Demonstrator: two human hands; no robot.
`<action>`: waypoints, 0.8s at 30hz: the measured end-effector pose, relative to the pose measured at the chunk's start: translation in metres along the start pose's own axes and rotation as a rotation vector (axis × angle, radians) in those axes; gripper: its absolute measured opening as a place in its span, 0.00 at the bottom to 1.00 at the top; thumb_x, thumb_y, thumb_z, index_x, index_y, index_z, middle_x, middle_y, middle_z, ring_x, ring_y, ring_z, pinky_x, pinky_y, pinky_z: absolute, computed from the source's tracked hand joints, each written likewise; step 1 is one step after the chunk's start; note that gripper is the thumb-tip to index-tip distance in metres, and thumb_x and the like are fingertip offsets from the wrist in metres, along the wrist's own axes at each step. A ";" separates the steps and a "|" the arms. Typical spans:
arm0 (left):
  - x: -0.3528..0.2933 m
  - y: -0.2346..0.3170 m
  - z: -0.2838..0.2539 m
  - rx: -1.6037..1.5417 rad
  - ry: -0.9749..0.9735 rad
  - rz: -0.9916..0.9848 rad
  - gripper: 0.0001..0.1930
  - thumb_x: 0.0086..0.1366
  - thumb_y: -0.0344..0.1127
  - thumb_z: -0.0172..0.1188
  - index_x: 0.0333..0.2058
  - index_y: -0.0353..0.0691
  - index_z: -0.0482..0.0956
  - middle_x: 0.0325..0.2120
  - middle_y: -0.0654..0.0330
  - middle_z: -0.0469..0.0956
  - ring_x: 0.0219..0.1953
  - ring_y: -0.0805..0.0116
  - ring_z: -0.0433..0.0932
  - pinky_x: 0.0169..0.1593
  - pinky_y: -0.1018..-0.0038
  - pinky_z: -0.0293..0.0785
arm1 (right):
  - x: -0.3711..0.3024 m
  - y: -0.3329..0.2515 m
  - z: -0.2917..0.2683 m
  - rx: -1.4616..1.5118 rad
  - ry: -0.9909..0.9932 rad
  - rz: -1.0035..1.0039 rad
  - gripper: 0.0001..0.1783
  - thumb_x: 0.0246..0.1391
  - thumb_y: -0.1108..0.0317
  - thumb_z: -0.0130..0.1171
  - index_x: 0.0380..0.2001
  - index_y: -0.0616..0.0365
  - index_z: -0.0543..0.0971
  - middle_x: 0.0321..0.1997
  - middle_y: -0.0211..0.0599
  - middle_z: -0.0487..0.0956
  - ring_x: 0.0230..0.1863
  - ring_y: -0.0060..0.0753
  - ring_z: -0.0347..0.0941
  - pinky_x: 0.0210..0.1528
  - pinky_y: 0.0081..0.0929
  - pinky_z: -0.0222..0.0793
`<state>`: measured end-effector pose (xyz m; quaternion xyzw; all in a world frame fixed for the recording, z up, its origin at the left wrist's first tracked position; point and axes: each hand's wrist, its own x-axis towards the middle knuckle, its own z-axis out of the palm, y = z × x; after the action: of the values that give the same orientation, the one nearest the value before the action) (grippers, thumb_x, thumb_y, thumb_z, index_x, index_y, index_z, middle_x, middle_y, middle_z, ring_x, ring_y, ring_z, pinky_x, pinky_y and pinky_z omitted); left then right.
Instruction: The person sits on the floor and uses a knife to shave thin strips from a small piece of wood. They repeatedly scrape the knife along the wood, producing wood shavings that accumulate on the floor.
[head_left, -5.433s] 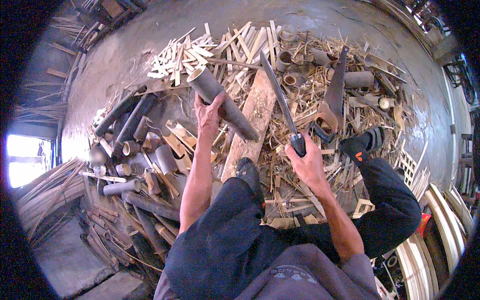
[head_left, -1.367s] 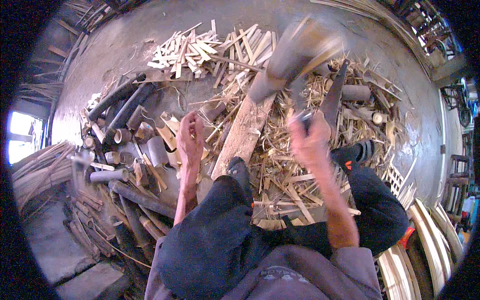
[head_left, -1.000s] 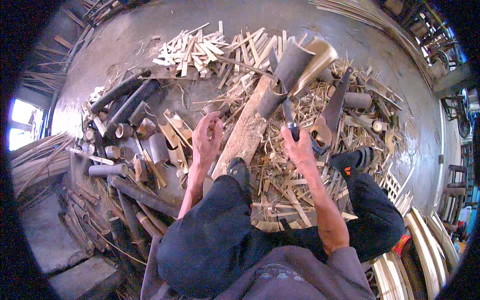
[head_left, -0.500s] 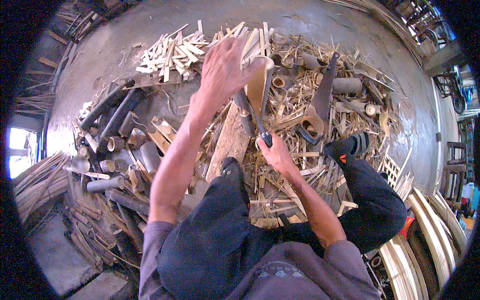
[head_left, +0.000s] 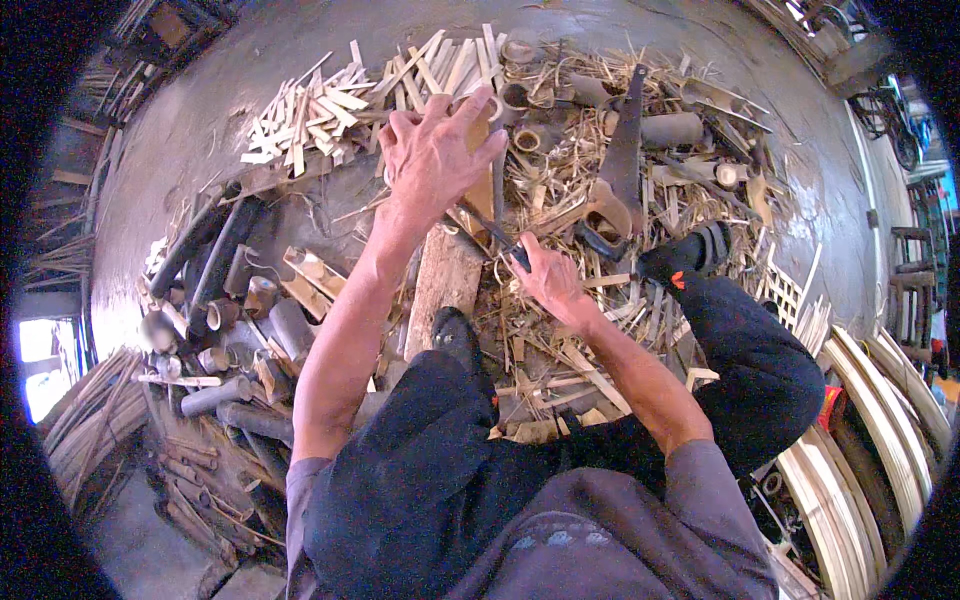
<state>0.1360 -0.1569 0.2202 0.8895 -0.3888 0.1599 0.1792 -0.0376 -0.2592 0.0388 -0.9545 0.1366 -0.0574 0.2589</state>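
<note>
My left hand (head_left: 437,155) is over a split bamboo piece (head_left: 479,185), its fingers spread and partly covering the top; I cannot tell whether the palm touches it. In my right hand (head_left: 553,282) is the dark handle of a knife (head_left: 490,228), whose narrow blade slants up and left to the lower part of the bamboo. Under them a worn wooden board (head_left: 443,285) lies on the floor, with my left foot (head_left: 457,338) at its near end.
A handsaw (head_left: 621,150) lies among shavings to the right. Pale split strips (head_left: 318,115) are heaped at the far left. Cut bamboo tubes (head_left: 290,325) lie at the left, and long bamboo slats (head_left: 830,500) at the near right. My right foot (head_left: 685,255) rests beside the shavings.
My left hand has come down slightly and its fingers have spread over the bamboo. The knife and right hand have shifted slightly up and left, the blade lying flatter. The whole view has shifted a little.
</note>
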 end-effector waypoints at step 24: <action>0.035 -0.070 0.056 -0.442 -0.017 -0.052 0.33 0.55 0.51 0.62 0.60 0.52 0.67 0.57 0.46 0.67 0.60 0.43 0.63 0.61 0.58 0.61 | -0.118 -0.009 0.032 0.332 -0.221 0.396 0.32 0.58 0.43 0.48 0.44 0.67 0.72 0.36 0.62 0.78 0.39 0.64 0.75 0.42 0.50 0.70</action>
<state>0.2190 -0.1599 0.1725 0.8395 -0.3929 0.0584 0.3707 -0.1425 -0.2021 0.0110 -0.8542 0.2801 0.0771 0.4312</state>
